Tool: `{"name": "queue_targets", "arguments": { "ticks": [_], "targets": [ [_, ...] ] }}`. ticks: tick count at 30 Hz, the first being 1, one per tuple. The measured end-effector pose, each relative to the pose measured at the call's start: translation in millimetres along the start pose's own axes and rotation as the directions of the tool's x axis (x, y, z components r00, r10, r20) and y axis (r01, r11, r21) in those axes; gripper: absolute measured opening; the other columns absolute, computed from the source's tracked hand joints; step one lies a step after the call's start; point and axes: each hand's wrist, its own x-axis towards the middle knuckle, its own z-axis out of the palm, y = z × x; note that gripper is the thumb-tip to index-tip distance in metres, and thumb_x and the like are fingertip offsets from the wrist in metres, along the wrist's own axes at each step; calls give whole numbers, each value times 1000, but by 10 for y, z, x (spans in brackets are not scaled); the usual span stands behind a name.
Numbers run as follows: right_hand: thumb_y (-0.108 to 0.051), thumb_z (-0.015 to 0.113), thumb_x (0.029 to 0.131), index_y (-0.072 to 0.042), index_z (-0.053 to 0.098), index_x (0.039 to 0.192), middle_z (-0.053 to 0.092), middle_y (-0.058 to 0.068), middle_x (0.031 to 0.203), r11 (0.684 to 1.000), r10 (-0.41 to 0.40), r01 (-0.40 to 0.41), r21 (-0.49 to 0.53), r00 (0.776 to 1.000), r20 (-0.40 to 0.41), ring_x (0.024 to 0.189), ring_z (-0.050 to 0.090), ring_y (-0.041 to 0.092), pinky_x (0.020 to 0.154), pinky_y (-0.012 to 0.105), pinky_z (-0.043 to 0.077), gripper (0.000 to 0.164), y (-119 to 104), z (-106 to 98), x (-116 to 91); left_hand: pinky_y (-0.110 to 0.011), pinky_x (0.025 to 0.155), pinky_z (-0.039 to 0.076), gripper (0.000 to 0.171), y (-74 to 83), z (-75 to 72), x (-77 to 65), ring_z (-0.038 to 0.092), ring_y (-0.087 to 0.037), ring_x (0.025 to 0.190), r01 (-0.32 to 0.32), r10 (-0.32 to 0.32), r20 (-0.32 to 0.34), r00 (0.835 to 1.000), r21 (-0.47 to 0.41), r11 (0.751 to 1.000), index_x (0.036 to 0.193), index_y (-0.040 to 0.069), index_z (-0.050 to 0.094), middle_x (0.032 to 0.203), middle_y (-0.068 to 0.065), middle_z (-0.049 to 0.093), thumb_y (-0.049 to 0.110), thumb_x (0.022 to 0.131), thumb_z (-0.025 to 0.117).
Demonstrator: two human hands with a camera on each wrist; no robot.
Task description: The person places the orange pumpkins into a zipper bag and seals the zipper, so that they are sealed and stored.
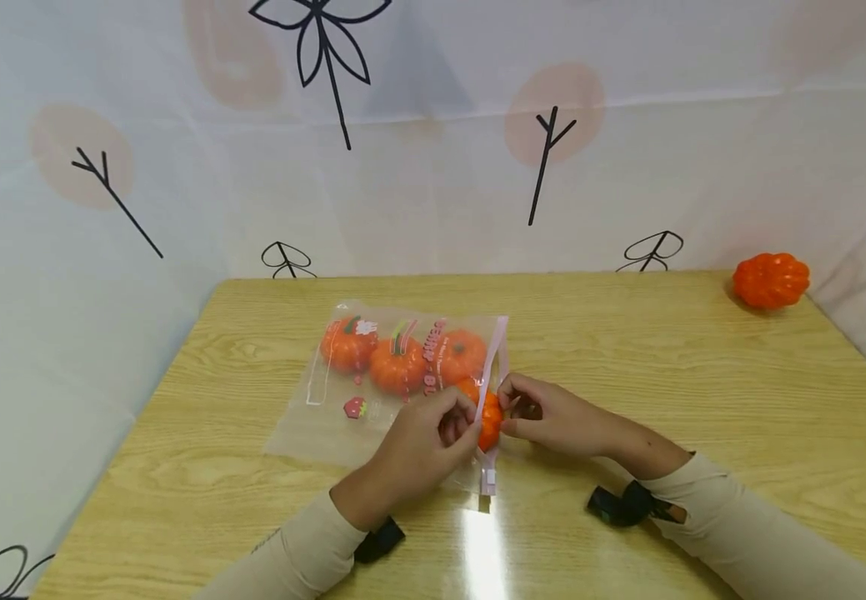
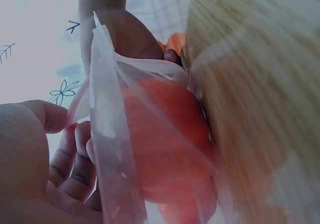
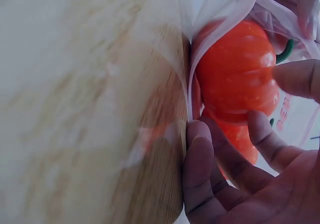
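Note:
A clear zip bag [image 1: 327, 433] with a pink zip strip lies on the table, its mouth facing right. Inside are several orange toy pumpkins [image 1: 397, 367] with green stems. Another orange pumpkin [image 3: 235, 73] sits in the parted mouth. My left hand [image 1: 425, 442] pinches the upper lip of the bag between thumb and fingertip, as the left wrist view shows. From the right, my right hand [image 1: 560, 417] holds the pumpkin at the mouth with bent fingers. Its thumb [image 3: 297, 78] and a finger touch the orange side, while lower fingertips lie at the bag's bottom lip.
One more orange pumpkin [image 1: 770, 281] rests at the far right corner of the wooden table [image 1: 628, 333]. A white patterned cloth [image 1: 433, 183] hangs behind the table and at its sides. The white zip slider [image 1: 490, 477] is at the near end of the strip.

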Motion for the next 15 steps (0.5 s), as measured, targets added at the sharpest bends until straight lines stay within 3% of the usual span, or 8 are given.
{"name": "queue_targets", "arguments": {
  "ticks": [5,15],
  "targets": [
    [-16,62,98,-13,56,105,61,5,105,1000,-8,8,-12,1000,7,93,61,21,75,26,50,10,-9,-16,-2,-18,56,46,6,7,-6,3,49,-2,63,-2,2,-17,1000,15,1000,90,14,61,71,6,57,11,91,67],
    [-16,62,99,-16,60,113,64,3,108,1000,1,0,-27,1000,23,94,62,19,77,27,52,14,-7,-28,-4,-17,55,44,5,-25,4,9,47,1,61,-31,34,-52,998,67,997,88,13,63,69,7,58,12,89,68]
  ]
}}
